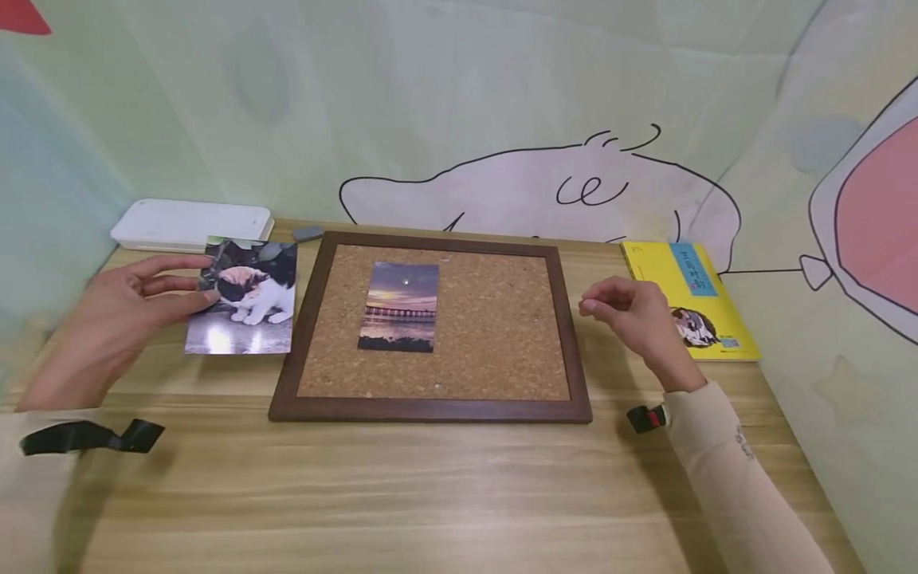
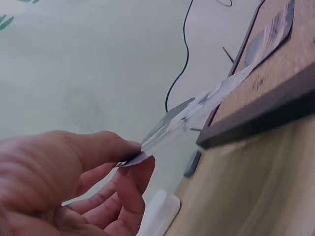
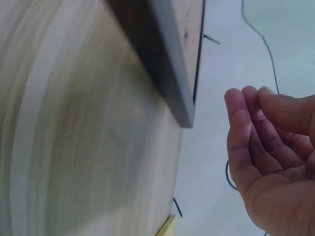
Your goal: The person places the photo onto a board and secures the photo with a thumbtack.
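Note:
My left hand (image 1: 132, 307) pinches the left edge of a cat photo (image 1: 251, 307) between thumb and fingers. The photo is held above the table, its right edge overlapping the left side of a framed corkboard (image 1: 502, 351). In the left wrist view the print (image 2: 182, 120) is seen nearly edge-on. A sunset pier photo (image 1: 398, 323) lies on the left half of the cork, with a small shiny pin (image 1: 406, 281) near its top. Just right of the frame, my right hand (image 1: 638, 315) hovers with loosely bent fingers; nothing shows between them in the right wrist view.
A yellow book (image 1: 727, 319) lies beyond my right hand, by the wall. At the back left are a white case (image 1: 190, 223) and a small grey block (image 1: 308, 233). Several tiny shiny specks dot the cork. A patterned cloth (image 1: 459, 104) hangs behind the wooden table (image 1: 430, 502).

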A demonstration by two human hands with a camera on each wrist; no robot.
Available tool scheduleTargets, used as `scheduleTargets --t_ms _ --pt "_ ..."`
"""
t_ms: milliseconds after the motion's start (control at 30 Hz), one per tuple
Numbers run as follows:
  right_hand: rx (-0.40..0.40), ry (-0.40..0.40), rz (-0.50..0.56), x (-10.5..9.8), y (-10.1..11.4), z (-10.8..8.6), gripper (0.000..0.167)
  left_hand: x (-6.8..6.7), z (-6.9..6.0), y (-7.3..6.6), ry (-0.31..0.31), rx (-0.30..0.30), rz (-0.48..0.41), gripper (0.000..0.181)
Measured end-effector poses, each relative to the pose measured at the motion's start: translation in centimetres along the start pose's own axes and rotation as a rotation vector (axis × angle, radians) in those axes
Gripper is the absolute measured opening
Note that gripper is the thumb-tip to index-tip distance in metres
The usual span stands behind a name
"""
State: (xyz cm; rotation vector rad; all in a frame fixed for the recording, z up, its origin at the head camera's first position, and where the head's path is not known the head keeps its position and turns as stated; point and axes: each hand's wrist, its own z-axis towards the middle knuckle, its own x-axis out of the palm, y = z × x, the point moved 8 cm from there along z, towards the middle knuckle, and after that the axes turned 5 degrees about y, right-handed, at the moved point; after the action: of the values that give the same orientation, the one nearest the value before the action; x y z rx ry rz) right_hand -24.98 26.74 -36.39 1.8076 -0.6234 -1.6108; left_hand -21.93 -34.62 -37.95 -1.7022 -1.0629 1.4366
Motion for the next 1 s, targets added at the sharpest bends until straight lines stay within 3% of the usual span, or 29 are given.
scheduleTargets --t_ms 167,367,667,1000 --pt "0.005 0.024 0.120 0.6 0.9 0.1 0.019 1.9 0.6 -2.1 0.033 0.026 -0.046 0.051" --pt "0.005 0.024 0.220 1.1 1.7 0.2 0.020 4.7 1.4 -4.2 0.060 0.078 0.008 0.049" --pt "-0.006 -0.006 0.251 1.7 2.4 0.8 0.024 10.0 2.1 -6.2 0.167 0.148 -0.004 0.054" --pt "0.068 0.049 0.308 3.7 2.8 1.6 0.023 14.6 3.1 -9.2 0.229 0.193 0.050 0.052"
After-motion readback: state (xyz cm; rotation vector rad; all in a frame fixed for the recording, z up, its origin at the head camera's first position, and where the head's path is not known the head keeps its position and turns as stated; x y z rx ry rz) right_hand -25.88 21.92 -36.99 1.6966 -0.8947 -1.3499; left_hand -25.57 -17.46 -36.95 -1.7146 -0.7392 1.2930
